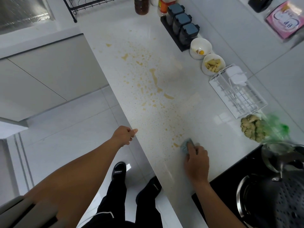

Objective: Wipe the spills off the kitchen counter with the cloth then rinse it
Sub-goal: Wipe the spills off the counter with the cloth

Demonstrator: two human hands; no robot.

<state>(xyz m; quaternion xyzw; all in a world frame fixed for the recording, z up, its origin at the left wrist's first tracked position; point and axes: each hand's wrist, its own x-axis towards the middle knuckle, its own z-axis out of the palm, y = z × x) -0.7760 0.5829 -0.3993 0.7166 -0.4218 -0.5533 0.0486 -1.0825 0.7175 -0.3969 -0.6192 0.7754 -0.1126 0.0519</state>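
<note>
- Cloth (186,144), pale blue and bunched, lay on the white surface (172,46) under the fingertips of my right hand (196,160); only its far end showed past my fingers.
- My right hand gripped the cloth from above, fingers bent over it and pressing it down, near the surface's front edge and just beside the black hob (230,175).
- Spills (154,78), yellowish blots and fine spatter, ran along the surface from just beyond the cloth away toward the far end; the nearest blot touched the cloth's left side.
- My left hand (125,134) was at the surface's front edge, well apart from the cloth, fingers curled in with the thumb pointing onto the edge, holding nothing.
- A white bowl (200,46) by the wall held a small yellow bit and a few scraps.
- A second white bowl (213,65), touching the first, held pale yellow cut pieces.
- A white wire rack (236,94) stood next to the second bowl, with a white object in its far end.
- Three dark-lidded jars (181,25) sat in a row on a black tray; I could not tell their contents.
- A green bag (276,129) lay near the hob with knobbly ginger (250,127) at its mouth.
- A dark pan (271,203) sat on the hob.
</note>
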